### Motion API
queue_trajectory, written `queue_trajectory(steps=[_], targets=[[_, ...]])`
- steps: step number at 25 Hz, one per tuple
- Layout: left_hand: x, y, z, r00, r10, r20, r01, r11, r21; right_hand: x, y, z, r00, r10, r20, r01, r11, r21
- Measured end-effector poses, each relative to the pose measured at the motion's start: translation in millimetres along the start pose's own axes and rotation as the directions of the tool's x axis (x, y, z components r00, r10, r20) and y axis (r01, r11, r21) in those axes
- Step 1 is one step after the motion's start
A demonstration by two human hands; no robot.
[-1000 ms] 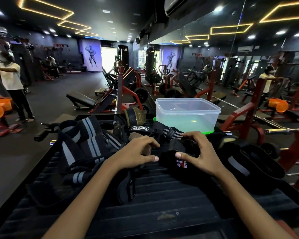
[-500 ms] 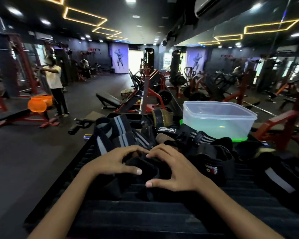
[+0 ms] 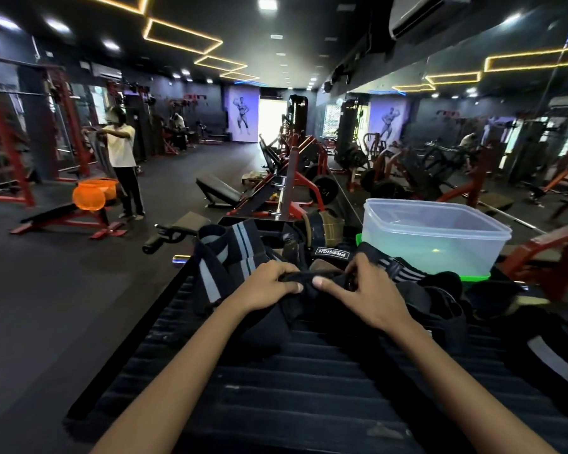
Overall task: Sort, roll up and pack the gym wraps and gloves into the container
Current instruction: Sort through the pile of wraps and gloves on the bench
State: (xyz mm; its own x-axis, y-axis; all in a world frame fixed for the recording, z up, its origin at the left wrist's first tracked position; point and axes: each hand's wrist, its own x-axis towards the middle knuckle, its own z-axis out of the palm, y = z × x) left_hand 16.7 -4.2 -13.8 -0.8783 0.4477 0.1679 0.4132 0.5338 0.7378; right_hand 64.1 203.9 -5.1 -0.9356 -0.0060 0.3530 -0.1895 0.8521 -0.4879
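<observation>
Head view: left hand point(image 3: 269, 283) and right hand point(image 3: 364, 290) both pinch a black fabric gym wrap point(image 3: 309, 280), likely to roll it. Clear plastic container point(image 3: 433, 237) waits just beyond, seemingly empty.

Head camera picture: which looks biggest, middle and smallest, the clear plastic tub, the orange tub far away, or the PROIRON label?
1. Clear plastic tub
2. Orange tub, though it's far off, so its true size is unsure
3. PROIRON label

Both hands, left hand point(image 3: 265, 283) and right hand point(image 3: 365, 291), grip a black wrap point(image 3: 304, 278) near the container point(image 3: 435, 235).
</observation>
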Motion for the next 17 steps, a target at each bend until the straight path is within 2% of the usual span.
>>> queue_trajectory(steps=[2, 3, 4, 5, 6, 7, 10, 13, 17], targets=[[5, -6, 3, 0.999, -0.002, 0.035, 0.006, 0.993, -0.119, 4, -3, 4, 0.977, 0.193, 0.09, -0.21, 0.943, 0.259], [4, -7, 5, 0.998, 0.008, 0.054, 0.001, 0.986, -0.17, 7, -3, 7, 0.953, 0.239, 0.184, -0.298, 0.836, 0.46], [2, -9, 7, 0.998, 0.025, 0.066, -0.01, 0.977, -0.213, 8, -1, 9, 0.925, 0.242, 0.293, -0.378, 0.675, 0.633], [0, -10, 8, 0.997, 0.042, 0.066, -0.024, 0.967, -0.252, 8, -1, 10, 0.895, 0.237, 0.377, -0.445, 0.521, 0.729], [-2, -10, 8, 0.997, 0.052, 0.056, -0.034, 0.956, -0.29, 7, 2, 12, 0.884, 0.223, 0.411, -0.468, 0.423, 0.776], [-4, -10, 7, 0.997, 0.059, 0.048, -0.04, 0.945, -0.324, 6, 3, 13, 0.899, 0.192, 0.394, -0.438, 0.382, 0.814], [-1, -11, 6, 0.994, 0.094, 0.055, -0.069, 0.933, -0.352, 7, 4, 16, 0.977, 0.121, 0.175, -0.21, 0.416, 0.885], [2, -12, 6, 0.994, 0.09, 0.057, -0.061, 0.919, -0.389, 8, 2, 19, 0.998, -0.001, 0.069, -0.062, 0.43, 0.901], [1, -12, 6, 0.993, 0.084, 0.086, -0.04, 0.907, -0.42, 5, 0, 24, 0.993, -0.008, 0.12, -0.105, 0.425, 0.899]])
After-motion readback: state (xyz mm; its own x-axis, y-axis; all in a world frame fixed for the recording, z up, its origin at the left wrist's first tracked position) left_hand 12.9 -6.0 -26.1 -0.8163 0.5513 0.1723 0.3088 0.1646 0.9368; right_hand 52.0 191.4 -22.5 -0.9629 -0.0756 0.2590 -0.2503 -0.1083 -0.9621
